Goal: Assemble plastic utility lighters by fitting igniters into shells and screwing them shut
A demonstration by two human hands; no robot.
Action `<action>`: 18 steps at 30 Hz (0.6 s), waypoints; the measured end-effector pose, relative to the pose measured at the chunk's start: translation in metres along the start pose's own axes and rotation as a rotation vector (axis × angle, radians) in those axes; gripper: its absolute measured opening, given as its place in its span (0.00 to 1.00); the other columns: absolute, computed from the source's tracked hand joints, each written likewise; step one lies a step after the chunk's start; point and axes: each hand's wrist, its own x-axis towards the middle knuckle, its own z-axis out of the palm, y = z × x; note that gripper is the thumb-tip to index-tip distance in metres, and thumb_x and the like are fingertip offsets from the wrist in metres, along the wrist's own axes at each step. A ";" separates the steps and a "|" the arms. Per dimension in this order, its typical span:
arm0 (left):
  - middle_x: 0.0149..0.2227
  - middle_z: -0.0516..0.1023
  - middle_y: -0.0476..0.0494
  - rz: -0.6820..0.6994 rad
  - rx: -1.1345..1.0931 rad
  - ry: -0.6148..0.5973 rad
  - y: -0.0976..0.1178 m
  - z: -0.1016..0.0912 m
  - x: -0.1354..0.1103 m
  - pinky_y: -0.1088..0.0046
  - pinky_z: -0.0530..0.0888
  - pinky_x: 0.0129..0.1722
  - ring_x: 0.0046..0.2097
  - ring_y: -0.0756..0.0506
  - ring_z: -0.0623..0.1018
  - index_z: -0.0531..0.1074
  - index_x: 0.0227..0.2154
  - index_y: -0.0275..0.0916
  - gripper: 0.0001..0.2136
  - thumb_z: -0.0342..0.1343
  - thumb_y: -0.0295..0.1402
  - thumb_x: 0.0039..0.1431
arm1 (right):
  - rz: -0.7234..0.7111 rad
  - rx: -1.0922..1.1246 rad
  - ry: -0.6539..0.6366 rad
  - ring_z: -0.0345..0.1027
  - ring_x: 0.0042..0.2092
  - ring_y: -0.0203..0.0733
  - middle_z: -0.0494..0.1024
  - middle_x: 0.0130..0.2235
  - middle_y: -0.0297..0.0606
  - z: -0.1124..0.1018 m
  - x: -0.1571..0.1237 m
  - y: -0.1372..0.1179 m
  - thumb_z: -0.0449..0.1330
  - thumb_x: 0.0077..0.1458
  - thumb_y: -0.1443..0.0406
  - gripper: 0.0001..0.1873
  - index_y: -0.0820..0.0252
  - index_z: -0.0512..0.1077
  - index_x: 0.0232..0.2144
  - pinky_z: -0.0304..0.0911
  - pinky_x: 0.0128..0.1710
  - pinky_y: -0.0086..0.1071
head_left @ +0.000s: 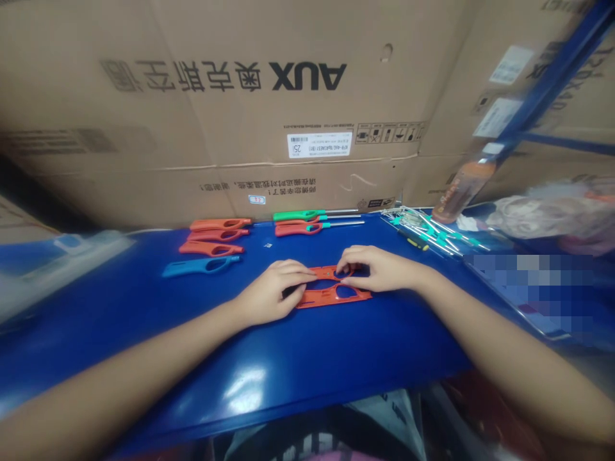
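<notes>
Two orange-red lighter handle halves lie side by side on the blue table in front of me, the far half [325,273] and the near half [317,298]. My left hand [273,291] grips their left ends, fingertips on the far half and thumb against the near one. Bent around the looped right end of the far half are the thumb and fingers of my right hand [372,269]. Whether a small part sits between the right fingertips is hidden. The inner side of the near half faces up, with a large oval hole at its right.
Orange handles [211,248] and a blue handle [202,266] lie at the left. Lighters with metal tubes [312,225] lie behind. At the right are metal rods with teal parts [427,230], a yellow-black tool [417,243] and a bottle [464,191]. Cardboard [216,128] walls the back.
</notes>
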 end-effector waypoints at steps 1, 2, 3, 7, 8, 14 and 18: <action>0.52 0.81 0.42 0.011 -0.004 0.000 -0.001 0.000 0.000 0.57 0.71 0.57 0.54 0.41 0.78 0.76 0.53 0.44 0.17 0.51 0.28 0.65 | -0.006 -0.015 0.003 0.72 0.43 0.42 0.78 0.41 0.40 0.000 0.000 0.001 0.64 0.59 0.61 0.08 0.60 0.76 0.40 0.68 0.46 0.37; 0.52 0.81 0.41 0.019 -0.004 0.001 -0.001 0.000 0.000 0.57 0.72 0.57 0.54 0.41 0.78 0.76 0.53 0.43 0.17 0.51 0.28 0.65 | -0.012 -0.033 0.007 0.72 0.43 0.42 0.78 0.40 0.40 -0.001 0.000 0.002 0.65 0.59 0.61 0.09 0.60 0.76 0.39 0.68 0.47 0.38; 0.52 0.81 0.41 0.023 -0.002 0.001 -0.001 0.000 0.000 0.57 0.72 0.56 0.54 0.41 0.78 0.76 0.53 0.42 0.16 0.51 0.28 0.66 | -0.015 -0.051 0.012 0.72 0.44 0.43 0.79 0.40 0.40 -0.001 0.000 0.003 0.65 0.59 0.61 0.08 0.60 0.76 0.39 0.67 0.48 0.38; 0.52 0.81 0.41 -0.009 0.027 0.000 -0.001 0.001 -0.001 0.57 0.72 0.55 0.53 0.41 0.78 0.76 0.53 0.42 0.15 0.54 0.32 0.67 | -0.018 -0.072 0.027 0.72 0.43 0.43 0.79 0.39 0.40 0.001 0.002 0.005 0.64 0.59 0.65 0.04 0.59 0.77 0.37 0.67 0.47 0.39; 0.51 0.81 0.41 -0.018 0.035 0.010 -0.001 0.001 -0.001 0.57 0.73 0.55 0.53 0.41 0.79 0.76 0.53 0.41 0.14 0.55 0.33 0.66 | -0.017 -0.068 0.032 0.72 0.43 0.43 0.80 0.39 0.40 0.002 0.002 0.006 0.64 0.58 0.66 0.04 0.59 0.77 0.37 0.67 0.47 0.38; 0.47 0.83 0.43 -0.049 0.057 0.100 -0.004 0.004 0.001 0.59 0.75 0.51 0.49 0.41 0.80 0.79 0.49 0.41 0.12 0.56 0.33 0.65 | -0.039 -0.121 0.041 0.71 0.44 0.44 0.79 0.40 0.40 0.003 0.002 0.004 0.63 0.60 0.63 0.06 0.59 0.78 0.39 0.65 0.51 0.41; 0.50 0.82 0.42 -0.102 0.068 0.137 -0.001 0.003 0.002 0.57 0.74 0.54 0.52 0.40 0.79 0.78 0.50 0.41 0.13 0.56 0.36 0.66 | -0.024 -0.188 0.053 0.70 0.46 0.46 0.78 0.44 0.43 0.001 0.002 0.004 0.62 0.61 0.61 0.11 0.59 0.78 0.44 0.64 0.53 0.43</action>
